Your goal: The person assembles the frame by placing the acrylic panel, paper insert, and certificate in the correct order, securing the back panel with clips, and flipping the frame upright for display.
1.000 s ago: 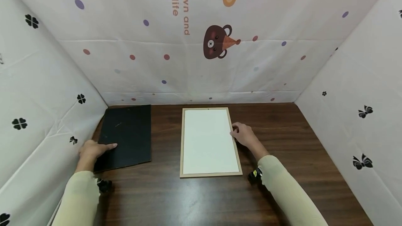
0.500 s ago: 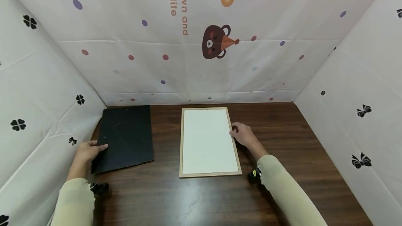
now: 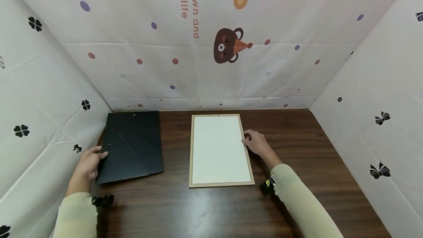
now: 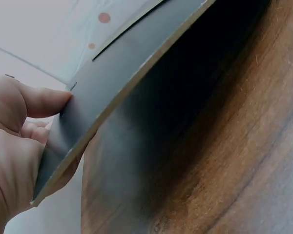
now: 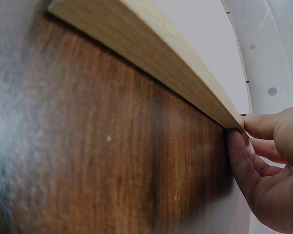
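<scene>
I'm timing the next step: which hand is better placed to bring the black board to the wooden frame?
Likely the left hand: it pinches the black board by its edge, while the right hand holds the wooden frame by its right side, away from the board.

The board (image 3: 132, 157) looks black from here, the panel (image 3: 219, 150) white in a tan frame (image 3: 222, 184), the desk (image 3: 198, 216) streaky brown, the sleeves (image 3: 77, 214) pale yellow, the back cloth (image 3: 205, 72) dotted red and purple, the side cloths (image 3: 43, 83) patterned with black clovers (image 3: 21, 130).
</scene>
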A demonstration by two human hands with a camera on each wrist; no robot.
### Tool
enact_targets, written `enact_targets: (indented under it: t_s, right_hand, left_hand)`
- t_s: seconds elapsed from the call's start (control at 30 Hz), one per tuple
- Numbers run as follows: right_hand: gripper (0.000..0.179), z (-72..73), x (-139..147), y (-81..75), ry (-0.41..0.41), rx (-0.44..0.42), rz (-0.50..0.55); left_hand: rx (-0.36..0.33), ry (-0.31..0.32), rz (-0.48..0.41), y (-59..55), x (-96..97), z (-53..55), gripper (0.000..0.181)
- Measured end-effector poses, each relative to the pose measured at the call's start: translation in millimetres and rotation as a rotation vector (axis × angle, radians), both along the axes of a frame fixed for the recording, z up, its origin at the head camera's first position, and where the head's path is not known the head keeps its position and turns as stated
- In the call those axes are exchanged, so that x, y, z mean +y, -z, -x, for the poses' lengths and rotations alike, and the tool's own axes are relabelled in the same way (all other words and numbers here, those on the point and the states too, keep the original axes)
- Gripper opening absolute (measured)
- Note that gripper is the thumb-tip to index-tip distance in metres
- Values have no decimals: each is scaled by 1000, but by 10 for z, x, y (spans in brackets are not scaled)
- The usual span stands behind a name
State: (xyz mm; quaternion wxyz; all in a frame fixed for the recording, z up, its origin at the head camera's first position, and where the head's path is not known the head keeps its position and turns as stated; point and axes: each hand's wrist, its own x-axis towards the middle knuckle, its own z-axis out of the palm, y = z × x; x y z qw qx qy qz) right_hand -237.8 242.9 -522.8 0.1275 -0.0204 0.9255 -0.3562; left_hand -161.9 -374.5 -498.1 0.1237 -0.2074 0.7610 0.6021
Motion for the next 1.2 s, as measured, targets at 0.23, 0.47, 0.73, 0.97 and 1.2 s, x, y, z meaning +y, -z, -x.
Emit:
enact_targets:
  t_s: [0.23, 0.47, 0.73, 0.97, 1.2]
  right_hand:
    - [47, 7, -10, -4, -7, -6, 7]
    - [47, 14, -16, 0, 3, -16, -9]
    - [47, 20, -18, -20, 10, -8, -21]
    - [47, 39, -15, -16, -1, 3, -38]
    - [47, 20, -17, -9, 9, -9, -30]
  left_hand:
    - [48, 39, 21, 2, 23, -52, 63]
    - [99, 151, -69, -54, 218, -96, 50]
    - [186, 209, -191, -67, 609, -8, 28]
    - [205, 252, -165, -125, 914, 50, 30]
    - [186, 265, -184, -145, 1202, 92, 35]
